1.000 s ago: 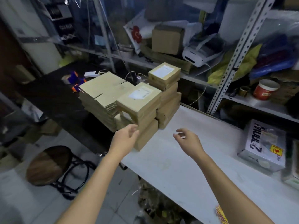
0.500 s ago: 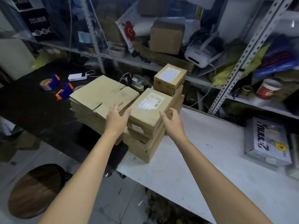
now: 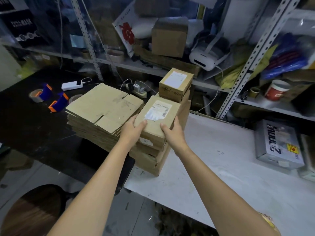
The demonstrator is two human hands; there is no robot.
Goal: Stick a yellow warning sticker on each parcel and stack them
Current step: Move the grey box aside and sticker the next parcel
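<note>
Parcel [image 3: 159, 116] atop the near stack [image 3: 150, 160], at the surface's [image 3: 221, 167] left end, is now gripped at its near corners by the left hand [image 3: 133, 132] and right hand [image 3: 173, 132], thumbs on top. A second ago both were empty, short of it. A lift-off for stickering is judged begun.

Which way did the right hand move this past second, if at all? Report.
Yes. The right hand went forward from over the white table onto the top parcel.
</note>
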